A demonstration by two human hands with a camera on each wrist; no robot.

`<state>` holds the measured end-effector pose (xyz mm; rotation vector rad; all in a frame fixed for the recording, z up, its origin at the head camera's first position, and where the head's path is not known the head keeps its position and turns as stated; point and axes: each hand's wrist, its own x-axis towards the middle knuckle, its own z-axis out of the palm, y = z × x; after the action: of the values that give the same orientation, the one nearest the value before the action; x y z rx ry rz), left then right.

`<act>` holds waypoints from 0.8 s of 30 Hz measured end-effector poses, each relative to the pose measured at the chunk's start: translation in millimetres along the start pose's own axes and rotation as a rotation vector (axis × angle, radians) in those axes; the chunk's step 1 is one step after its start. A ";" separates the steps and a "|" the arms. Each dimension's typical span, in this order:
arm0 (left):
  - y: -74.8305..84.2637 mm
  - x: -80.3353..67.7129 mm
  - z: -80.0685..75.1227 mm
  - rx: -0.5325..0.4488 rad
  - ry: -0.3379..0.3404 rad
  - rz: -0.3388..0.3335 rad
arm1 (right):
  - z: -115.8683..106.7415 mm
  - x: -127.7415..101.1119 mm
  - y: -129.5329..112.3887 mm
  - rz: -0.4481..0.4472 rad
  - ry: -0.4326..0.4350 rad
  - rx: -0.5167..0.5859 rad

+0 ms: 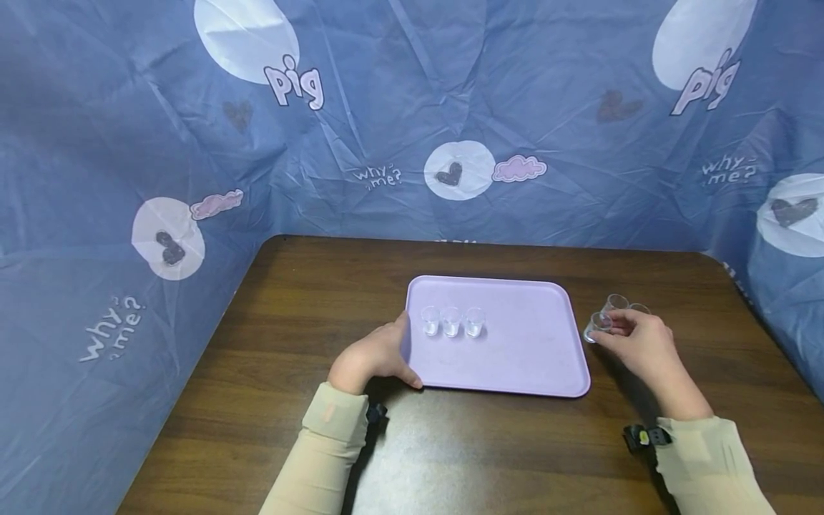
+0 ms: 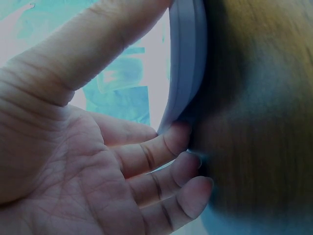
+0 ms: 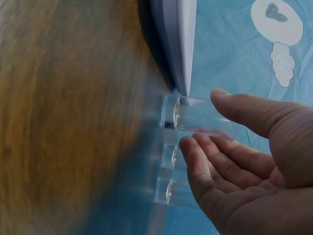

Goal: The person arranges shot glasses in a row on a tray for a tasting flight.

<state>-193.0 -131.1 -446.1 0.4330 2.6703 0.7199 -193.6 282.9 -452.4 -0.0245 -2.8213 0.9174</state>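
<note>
A lilac tray (image 1: pixel 528 350) lies on the table, with three small clear shot glasses (image 1: pixel 452 323) in a row on its left half. My left hand (image 1: pixel 378 352) rests against the tray's left end, thumb at the near corner. In the left wrist view its fingers (image 2: pixel 190 196) touch the tray's side (image 2: pixel 188 54). Just off the tray's right edge, my right hand (image 1: pixel 644 342) pinches a clear shot glass (image 3: pixel 200 115) between thumb and fingers. Two more shot glasses (image 1: pixel 616 303) stand behind it, partly hidden by the hand.
The brown wooden table (image 1: pixel 502 458) extends around the tray. A blue printed cloth (image 1: pixel 399 121) hangs behind the table and along its sides. Each wrist wears a small black camera (image 1: pixel 637 438).
</note>
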 end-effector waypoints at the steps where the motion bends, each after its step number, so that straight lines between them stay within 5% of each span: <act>1: 0.2 0.0 -0.3 0.003 0.000 -0.002 | 0.3 0.3 0.0 -0.002 0.000 0.000; 24: 0.3 0.1 -0.6 0.016 -0.004 -0.011 | 6.4 2.7 5.1 -0.033 -0.020 -0.014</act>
<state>-193.3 -131.1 -445.5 0.4234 2.6748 0.6944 -197.5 283.5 -460.0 0.0294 -2.8377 0.8963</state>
